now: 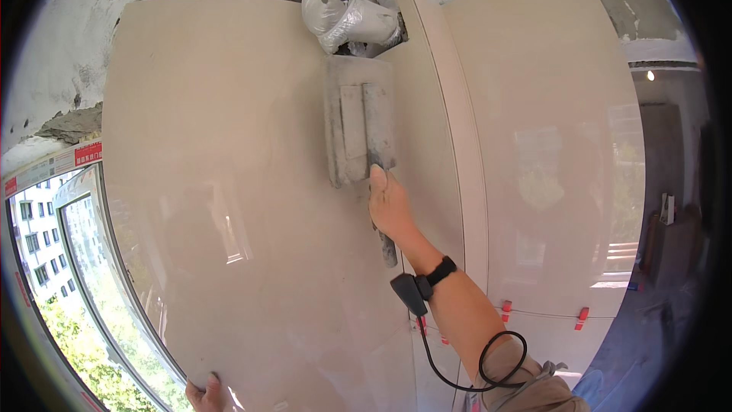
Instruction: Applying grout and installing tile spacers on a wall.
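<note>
A glossy beige wall (pixel 213 130) fills your view, with a silver pipe (pixel 362 19) at 12 o'clock and a window (pixel 99 259) at 8. Near the centre, your right hand (pixel 390 202) has its fingers wrapped round the grey tool (pixel 354 122), which sits just below the pipe. Your left hand (pixel 204 394), at 7 o'clock by the wall's edge, is cut off, so I can't tell whether its fingers grip.

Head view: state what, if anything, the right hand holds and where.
The right hand grips the flat grey tool by its handle.
</note>
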`<state>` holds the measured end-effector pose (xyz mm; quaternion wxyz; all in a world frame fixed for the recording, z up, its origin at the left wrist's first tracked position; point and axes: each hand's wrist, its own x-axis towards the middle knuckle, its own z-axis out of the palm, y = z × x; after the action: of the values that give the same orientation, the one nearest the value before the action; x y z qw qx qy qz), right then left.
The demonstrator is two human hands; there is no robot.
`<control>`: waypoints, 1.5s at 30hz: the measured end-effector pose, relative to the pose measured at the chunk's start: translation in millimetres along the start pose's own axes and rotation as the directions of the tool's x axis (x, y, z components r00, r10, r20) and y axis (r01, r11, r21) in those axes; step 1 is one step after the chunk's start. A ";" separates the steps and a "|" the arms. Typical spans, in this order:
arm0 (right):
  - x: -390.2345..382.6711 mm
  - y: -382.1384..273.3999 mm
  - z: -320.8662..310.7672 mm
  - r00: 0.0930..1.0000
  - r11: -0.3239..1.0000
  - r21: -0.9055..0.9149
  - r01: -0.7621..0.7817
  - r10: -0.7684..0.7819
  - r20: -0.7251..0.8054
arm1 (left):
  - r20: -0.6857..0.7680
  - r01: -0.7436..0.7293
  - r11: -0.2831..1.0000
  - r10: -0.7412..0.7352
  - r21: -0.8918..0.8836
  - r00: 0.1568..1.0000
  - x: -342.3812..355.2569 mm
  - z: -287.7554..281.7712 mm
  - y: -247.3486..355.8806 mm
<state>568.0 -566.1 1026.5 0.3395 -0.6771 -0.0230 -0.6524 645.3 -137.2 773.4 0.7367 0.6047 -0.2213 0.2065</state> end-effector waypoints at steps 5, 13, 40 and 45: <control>19.2 -3.4 9.0 0.984 0.971 -0.226 -0.077 0.111 0.142 | 0.059 0.060 0.998 -0.061 0.021 0.996 3.0 -5.6 -8.5; 1.1 -9.0 7.2 0.998 0.982 -0.187 0.037 -0.026 0.059 | 0.012 0.057 0.998 -0.056 -0.029 0.998 2.1 -7.1 -14.0; -27.9 -5.1 11.5 0.989 0.986 -0.145 0.084 -0.064 0.135 | -0.015 0.022 0.998 -0.023 -0.063 1.000 0.5 -3.9 -16.3; -16.0 5.4 2.5 0.990 0.978 -0.198 0.065 -0.038 0.139 | 0.041 -0.007 0.998 0.010 -0.067 0.999 11.8 -3.1 -32.1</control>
<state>570.3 -562.5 1010.0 0.2495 -0.7496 0.0030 -0.6130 673.5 -139.6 754.0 0.7508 0.5830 -0.2458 0.1895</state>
